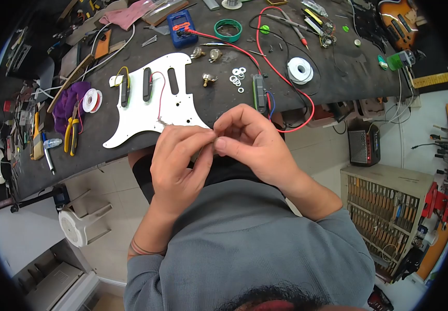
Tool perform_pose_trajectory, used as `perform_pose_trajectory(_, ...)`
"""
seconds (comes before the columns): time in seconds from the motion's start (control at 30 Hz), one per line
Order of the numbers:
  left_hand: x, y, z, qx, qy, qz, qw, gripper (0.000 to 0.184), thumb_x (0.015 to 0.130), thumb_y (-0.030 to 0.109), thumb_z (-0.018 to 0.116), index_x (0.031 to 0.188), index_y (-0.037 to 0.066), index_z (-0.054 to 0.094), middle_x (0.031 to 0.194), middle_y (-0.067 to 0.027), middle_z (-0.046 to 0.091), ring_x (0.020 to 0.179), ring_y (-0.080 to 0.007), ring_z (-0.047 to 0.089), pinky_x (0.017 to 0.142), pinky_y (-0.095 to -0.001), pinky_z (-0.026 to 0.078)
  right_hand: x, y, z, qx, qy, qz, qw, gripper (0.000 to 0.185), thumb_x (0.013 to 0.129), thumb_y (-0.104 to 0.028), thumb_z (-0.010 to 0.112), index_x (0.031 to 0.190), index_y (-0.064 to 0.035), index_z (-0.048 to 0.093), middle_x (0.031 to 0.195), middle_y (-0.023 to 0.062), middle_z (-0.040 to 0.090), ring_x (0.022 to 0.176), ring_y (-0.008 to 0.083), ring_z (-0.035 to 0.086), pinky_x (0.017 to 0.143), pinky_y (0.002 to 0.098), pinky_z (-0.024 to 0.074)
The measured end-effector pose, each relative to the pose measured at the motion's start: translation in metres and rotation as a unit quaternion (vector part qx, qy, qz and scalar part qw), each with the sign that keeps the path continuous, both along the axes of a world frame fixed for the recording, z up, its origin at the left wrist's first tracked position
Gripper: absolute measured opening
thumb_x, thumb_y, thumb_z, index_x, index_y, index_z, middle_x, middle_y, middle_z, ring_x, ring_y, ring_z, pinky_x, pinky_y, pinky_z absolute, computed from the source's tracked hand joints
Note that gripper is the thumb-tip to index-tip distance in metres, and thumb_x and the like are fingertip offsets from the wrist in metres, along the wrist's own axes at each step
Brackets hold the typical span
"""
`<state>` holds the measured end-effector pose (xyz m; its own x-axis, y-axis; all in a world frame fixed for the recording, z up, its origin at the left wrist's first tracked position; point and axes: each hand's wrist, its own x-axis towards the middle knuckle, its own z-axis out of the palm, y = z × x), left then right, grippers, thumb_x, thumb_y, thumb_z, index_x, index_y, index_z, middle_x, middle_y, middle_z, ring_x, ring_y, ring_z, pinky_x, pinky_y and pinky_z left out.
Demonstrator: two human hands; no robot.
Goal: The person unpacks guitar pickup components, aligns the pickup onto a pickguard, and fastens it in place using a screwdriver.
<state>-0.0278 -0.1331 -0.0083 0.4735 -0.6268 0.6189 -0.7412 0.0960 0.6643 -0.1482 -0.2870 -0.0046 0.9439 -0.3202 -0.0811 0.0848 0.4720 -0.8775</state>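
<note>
At the bench's near edge, my left hand [178, 159] and my right hand [255, 142] meet at the fingertips. Both are closed in a pinch, and whatever lies between them is too small or hidden to make out. Just beyond my left hand is a white guitar pickguard [130, 122], its lower edge partly behind my fingers. Two black pickups sit in it, a left pickup [125, 92] with a yellow wire and a right pickup [147, 85] with a red wire. A third pickup [259, 93] lies loose beyond my right hand.
Potentiometers [209, 79] and several washers [238, 76] lie right of the pickguard. Farther back are a blue multimeter [181, 28] with red and black leads, green tape [228, 30] and a white wire spool [300, 71]. Yellow-handled pliers [71, 136] rest at left, near a red wire spool [92, 100].
</note>
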Motion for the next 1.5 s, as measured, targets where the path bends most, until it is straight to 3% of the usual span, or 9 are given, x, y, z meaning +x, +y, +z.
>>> perform_pose_trajectory(0.07, 0.002, 0.005, -0.001, -0.005, 0.061, -0.015, 0.998, 0.032, 0.084, -0.015, 0.082, 0.112, 0.0, 0.077, 0.109, -0.0113, 0.079, 0.097, -0.0241, 0.072, 0.085, -0.0346, 0.056, 0.001, -0.008, -0.001, 0.026, 0.022, 0.035, 0.999, 0.021, 0.108, -0.008, 0.073, 0.126, 0.0007, 0.065, 0.115, 0.006, 0.071, 0.098, 0.0107, 0.069, 0.086, 0.0278, 0.0583)
perform_pose_trajectory(0.27, 0.007, 0.015, -0.007, -0.005, 0.033, -0.017, 0.999, 0.034, 0.085, -0.014, 0.083, 0.115, 0.001, 0.077, 0.111, -0.0125, 0.082, 0.099, -0.0249, 0.075, 0.085, -0.0354, 0.058, 0.003, -0.014, 0.002, 0.045, 0.093, 0.104, 0.989, 0.028, 0.106, -0.013, 0.077, 0.126, 0.0013, 0.064, 0.104, 0.0061, 0.071, 0.091, 0.0106, 0.068, 0.08, 0.0272, 0.0573)
perform_pose_trajectory(0.57, 0.01, 0.023, -0.01, 0.008, -0.047, -0.056, 0.997, 0.043, 0.083, -0.013, 0.084, 0.122, 0.003, 0.076, 0.108, -0.0098, 0.083, 0.091, -0.026, 0.077, 0.082, -0.0375, 0.059, 0.002, -0.005, -0.002, -0.01, 0.102, 0.093, 0.99, 0.047, 0.103, -0.006, 0.077, 0.142, 0.0013, 0.053, 0.116, 0.0074, 0.069, 0.101, 0.0103, 0.068, 0.084, 0.0265, 0.0572)
perform_pose_trajectory(0.77, 0.009, 0.03, -0.011, 0.02, -0.046, -0.062, 0.997, 0.044, 0.083, -0.012, 0.084, 0.124, 0.004, 0.075, 0.106, -0.0093, 0.082, 0.091, -0.0258, 0.077, 0.082, -0.0372, 0.058, 0.002, 0.002, -0.005, -0.015, 0.088, 0.087, 0.992, 0.044, 0.103, -0.001, 0.075, 0.142, 0.001, 0.053, 0.118, 0.0079, 0.069, 0.101, 0.0114, 0.068, 0.085, 0.0271, 0.0566)
perform_pose_trajectory(1.07, 0.004, 0.03, -0.014, -0.001, -0.047, -0.04, 0.998, 0.044, 0.085, -0.008, 0.083, 0.126, 0.004, 0.073, 0.106, -0.0074, 0.079, 0.093, -0.0263, 0.076, 0.083, -0.0404, 0.056, 0.0, 0.012, -0.009, -0.001, 0.067, 0.07, 0.995, 0.038, 0.107, -0.008, 0.074, 0.139, -0.0003, 0.055, 0.12, 0.0061, 0.066, 0.1, 0.0101, 0.068, 0.083, 0.0264, 0.0575)
perform_pose_trajectory(1.5, 0.002, 0.025, -0.014, 0.025, -0.141, 0.001, 0.99, 0.047, 0.083, -0.01, 0.085, 0.126, 0.003, 0.073, 0.11, -0.0102, 0.08, 0.093, -0.029, 0.076, 0.079, -0.0399, 0.059, -0.001, 0.009, -0.008, -0.012, 0.078, 0.05, 0.996, 0.03, 0.11, -0.01, 0.07, 0.136, 0.0007, 0.058, 0.121, 0.0062, 0.067, 0.1, 0.009, 0.067, 0.082, 0.0255, 0.0563)
